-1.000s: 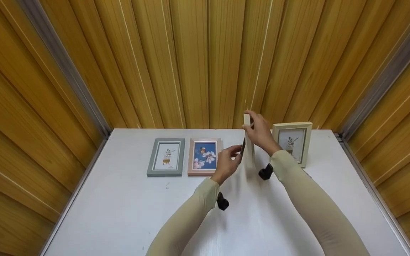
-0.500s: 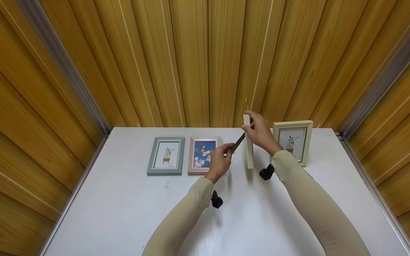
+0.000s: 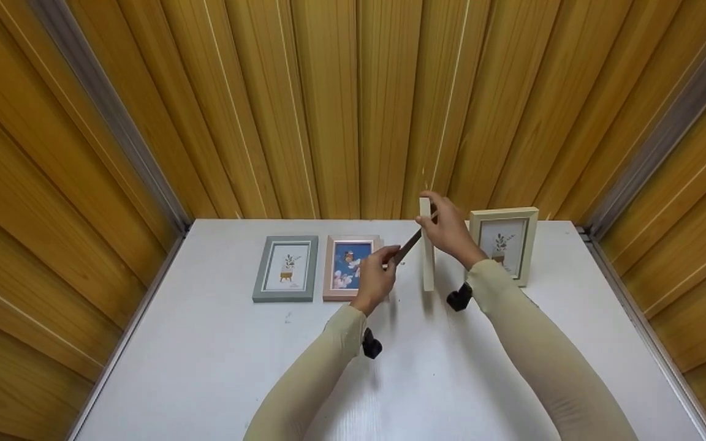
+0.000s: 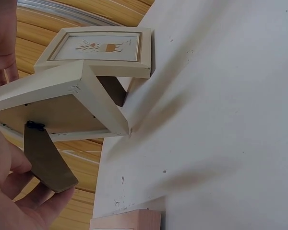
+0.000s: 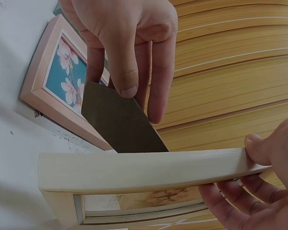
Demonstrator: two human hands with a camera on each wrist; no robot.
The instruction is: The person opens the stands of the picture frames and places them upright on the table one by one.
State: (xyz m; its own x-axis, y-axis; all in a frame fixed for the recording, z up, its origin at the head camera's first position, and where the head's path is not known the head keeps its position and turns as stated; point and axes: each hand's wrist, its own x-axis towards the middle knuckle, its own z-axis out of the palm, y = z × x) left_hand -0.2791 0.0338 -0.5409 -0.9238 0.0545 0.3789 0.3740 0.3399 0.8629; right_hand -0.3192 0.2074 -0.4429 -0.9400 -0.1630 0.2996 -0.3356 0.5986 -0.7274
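Observation:
My right hand (image 3: 448, 229) grips the upper part of a cream picture frame (image 3: 428, 263), thumb on one side and fingers on the other. Held on edge, the frame has its brown back turned left. Between thumb and fingers, my left hand (image 3: 376, 278) pinches the free end of the dark easel leg (image 4: 45, 160). That leg sticks out at an angle from the frame's back, joined by a small black hinge (image 4: 35, 125). In the right wrist view, part of the held frame's picture (image 5: 158, 197) shows.
A second cream frame (image 3: 532, 251) stands upright to the right, showing a plant print. On the left are a grey-green frame (image 3: 260, 275) and a pink frame (image 3: 328, 275) with a flower picture. The white table (image 3: 206, 367) meets wooden panel walls (image 3: 328, 110).
My left hand has moved left with the easel leg, swinging it away from the frame's back. The right hand and cream frame hardly moved; the last half second shows very little change.

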